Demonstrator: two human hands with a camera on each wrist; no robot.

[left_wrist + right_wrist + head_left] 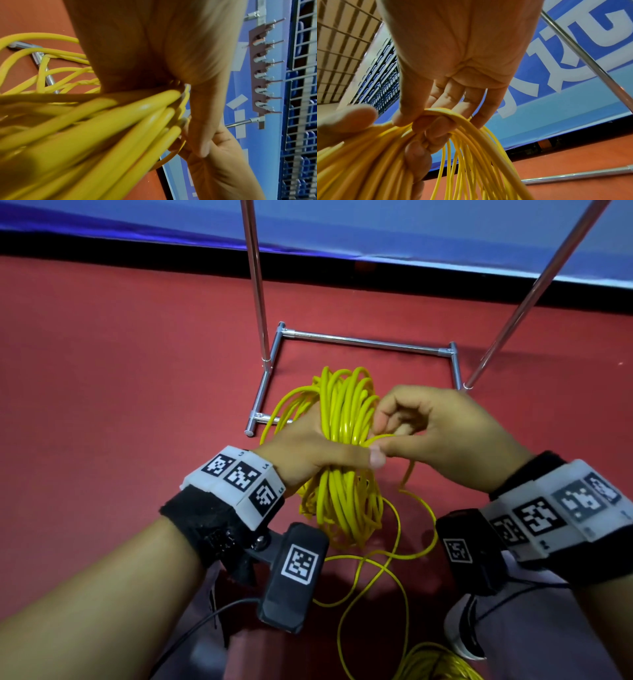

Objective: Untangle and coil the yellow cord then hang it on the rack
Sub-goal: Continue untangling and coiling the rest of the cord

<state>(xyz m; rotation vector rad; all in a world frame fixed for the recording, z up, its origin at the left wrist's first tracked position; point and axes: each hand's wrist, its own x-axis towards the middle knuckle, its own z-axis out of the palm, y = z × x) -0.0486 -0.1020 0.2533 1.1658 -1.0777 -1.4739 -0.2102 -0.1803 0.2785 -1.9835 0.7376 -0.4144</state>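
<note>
Coiling the yellow cord (346, 419)
Left hand (308, 453) grips the glossy looped bundle; right hand (442, 433) pinches one strand; banner lettering is unreadable.

open red floor (102, 371) left, rack uprights (255, 285) ahead, loose cord (394, 559) underfoot

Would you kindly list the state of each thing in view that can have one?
yellow cord: mostly coiled into a bundle, loose slack trailing on the floor, not yet hung.
left hand: grip closed round the middle of the coil.
right hand: pinching a single strand at the coil.
rack: standing on the red floor, with no cord hanging on what shows of it.
</note>
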